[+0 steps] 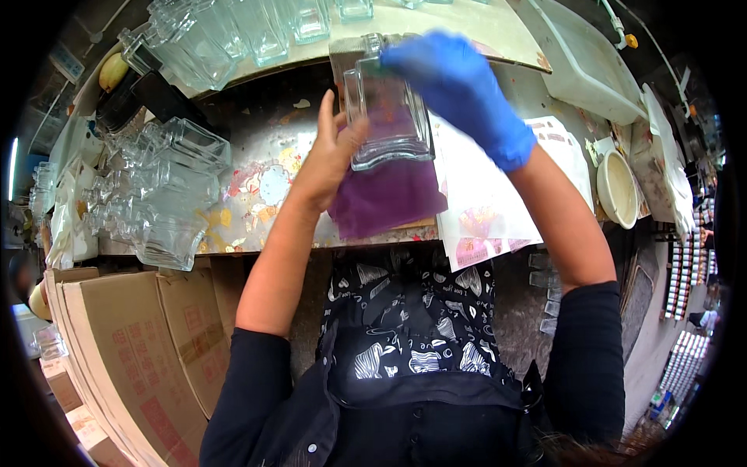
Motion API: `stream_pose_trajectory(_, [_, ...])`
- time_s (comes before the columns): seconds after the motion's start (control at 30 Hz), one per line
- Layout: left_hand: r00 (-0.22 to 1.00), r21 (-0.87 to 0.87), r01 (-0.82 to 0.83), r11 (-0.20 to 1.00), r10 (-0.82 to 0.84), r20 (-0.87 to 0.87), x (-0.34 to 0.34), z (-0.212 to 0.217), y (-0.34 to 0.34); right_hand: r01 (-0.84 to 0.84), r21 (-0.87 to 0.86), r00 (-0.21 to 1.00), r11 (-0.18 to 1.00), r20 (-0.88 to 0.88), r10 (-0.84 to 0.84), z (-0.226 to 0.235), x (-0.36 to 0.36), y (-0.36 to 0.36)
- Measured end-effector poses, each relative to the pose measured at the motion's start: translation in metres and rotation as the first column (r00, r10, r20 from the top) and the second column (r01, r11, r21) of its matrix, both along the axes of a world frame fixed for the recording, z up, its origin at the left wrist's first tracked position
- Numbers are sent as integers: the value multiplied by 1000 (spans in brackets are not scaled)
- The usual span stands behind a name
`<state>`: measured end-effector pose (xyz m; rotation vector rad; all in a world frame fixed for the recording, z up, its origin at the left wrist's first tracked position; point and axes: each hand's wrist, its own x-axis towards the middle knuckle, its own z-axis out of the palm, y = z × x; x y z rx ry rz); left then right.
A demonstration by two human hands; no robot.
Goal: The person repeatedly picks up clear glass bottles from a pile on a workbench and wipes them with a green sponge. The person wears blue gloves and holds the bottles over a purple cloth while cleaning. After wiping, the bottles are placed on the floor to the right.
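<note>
A clear, square-shouldered glass bottle (389, 145) lies on a purple cloth (387, 198), its base toward me and its neck away. My bare left hand (336, 152) is at the bottle's left side, thumb against the glass and fingers stretched apart. My right hand (459, 82), in a blue glove, is over the bottle's far end by the neck. Its fingers point left, pressed together and smeared by motion. A small greenish patch shows at the fingertips, too blurred to name. Through the glass the purple cloth shows.
Several clear bottles (167, 187) lie at the left; more stand on a raised shelf (420, 50) at the back. Printed sheets (482, 206) lie on the right. Beyond are a translucent tub (580, 74) and a cream bowl (618, 189). Cardboard boxes (132, 350) stand lower left.
</note>
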<state>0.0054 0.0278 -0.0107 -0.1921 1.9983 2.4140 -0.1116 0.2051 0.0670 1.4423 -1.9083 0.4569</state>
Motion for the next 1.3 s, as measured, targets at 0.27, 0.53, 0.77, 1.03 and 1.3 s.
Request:
stream_pose_trajectory(0.27, [999, 234, 49, 971, -46, -15, -3, 2, -10, -164, 72, 889, 984, 444, 116, -31, 87, 53])
stream_pose_trajectory(0.53, [1000, 81, 1, 997, -1, -7, -10, 9, -3, -55, 18, 973, 998, 224, 49, -40, 77, 34])
stream_pose_trajectory(0.77, [996, -78, 3, 997, -10, -89, -5, 2, 1, 0, -115, 818, 993, 571, 66, -37, 89, 43])
stream_pose_trajectory(1.03, [997, -24, -1, 1000, -1, -80, -5, -7, -2, 433, -209, 578, 877, 811, -92, -68, 82, 20])
stream_pose_trajectory(1.3, [997, -67, -7, 998, 2, -75, -5, -2, -3, 543, -273, 554, 794, 827, -95, -79, 90, 25])
